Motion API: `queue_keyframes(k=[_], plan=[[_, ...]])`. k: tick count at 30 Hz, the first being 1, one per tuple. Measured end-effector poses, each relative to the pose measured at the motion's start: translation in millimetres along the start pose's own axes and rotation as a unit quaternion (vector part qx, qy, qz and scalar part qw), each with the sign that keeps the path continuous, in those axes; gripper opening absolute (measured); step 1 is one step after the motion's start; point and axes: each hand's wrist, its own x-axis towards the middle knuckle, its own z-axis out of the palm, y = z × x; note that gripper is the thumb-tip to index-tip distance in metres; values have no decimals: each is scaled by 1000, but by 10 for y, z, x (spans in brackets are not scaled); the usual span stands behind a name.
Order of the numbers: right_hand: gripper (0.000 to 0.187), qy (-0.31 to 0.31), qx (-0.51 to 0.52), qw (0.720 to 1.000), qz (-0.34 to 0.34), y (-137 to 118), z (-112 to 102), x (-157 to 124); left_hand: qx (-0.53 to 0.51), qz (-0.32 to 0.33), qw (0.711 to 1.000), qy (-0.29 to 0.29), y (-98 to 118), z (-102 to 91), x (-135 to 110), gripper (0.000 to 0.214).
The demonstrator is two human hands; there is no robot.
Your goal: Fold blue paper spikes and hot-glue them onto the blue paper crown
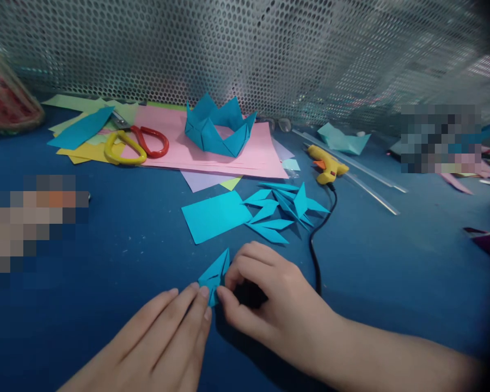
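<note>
A small folded piece of blue paper [215, 272] stands pointed end up, close to the table's near side. The extended fingertips of my left hand [159, 332] press on its lower left part, close together; my left thumb is mostly hidden. Curled in a pinch, my right hand [273, 294] touches the same piece along its right edge with thumb and index finger. Just beyond lie a flat blue paper rectangle [214, 216] and several folded blue paper points [269, 212]. Farther back, a blue paper crown-like ring [218, 128] rests on pink paper sheets [263, 155].
Scissors [136, 144] with red and yellow handles lie on coloured paper at the back left. A yellow glue gun [327, 165] trails a black cord [315, 256] past my right hand. Clear sticks [371, 193] lie beside it. Another person's hand [28, 223] is at left.
</note>
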Motion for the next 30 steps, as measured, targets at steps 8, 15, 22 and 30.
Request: queue_keyframes(k=[8, 15, 22, 30], plan=[[16, -9, -1, 1000, -2, 22, 9, -4, -27, -54, 998, 16, 55, 34, 4, 35], [18, -12, 2, 1000, 4, 28, 6, 8, -37, -49, 998, 2, 34, 25, 5, 37], [19, -8, 9, 1000, 10, 19, 8, 7, -22, -53, 998, 6, 88, 59, -25, 40], [20, -21, -11, 1000, -2, 27, 2, -4, -32, -59, 998, -13, 67, 37, 0, 41]])
